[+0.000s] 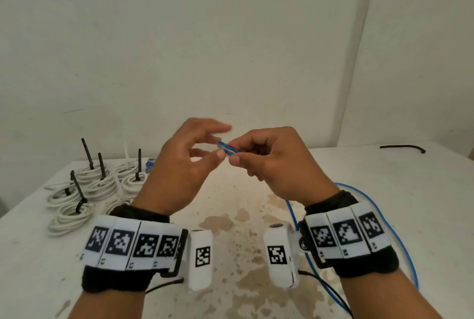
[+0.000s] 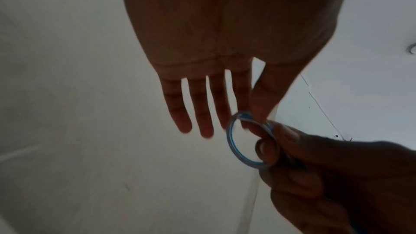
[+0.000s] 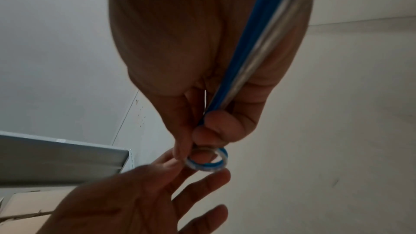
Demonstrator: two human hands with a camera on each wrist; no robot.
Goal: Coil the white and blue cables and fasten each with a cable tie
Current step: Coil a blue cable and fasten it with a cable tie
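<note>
Both hands are raised above the table point(image 1: 384, 180). My right hand point(image 1: 236, 158) pinches a small loop of the blue cable point(image 1: 227, 149) between thumb and forefinger. The loop point(image 3: 209, 164) shows as a small ring at the right fingertips, and the cable's length point(image 3: 243, 60) runs back along the right palm. The rest of the blue cable point(image 1: 379, 213) trails down past the right wrist onto the table. My left hand point(image 1: 220, 144) has its fingers spread and nearly straight, with thumb and forefinger tips at the loop point(image 2: 234, 141). It does not grip the loop.
Several coiled white cables point(image 1: 84, 190) fastened with upright black ties lie at the table's left. A blue coil point(image 1: 150, 163) peeks out behind my left hand. One loose black cable tie point(image 1: 402, 148) lies at the far right. The table's middle is stained.
</note>
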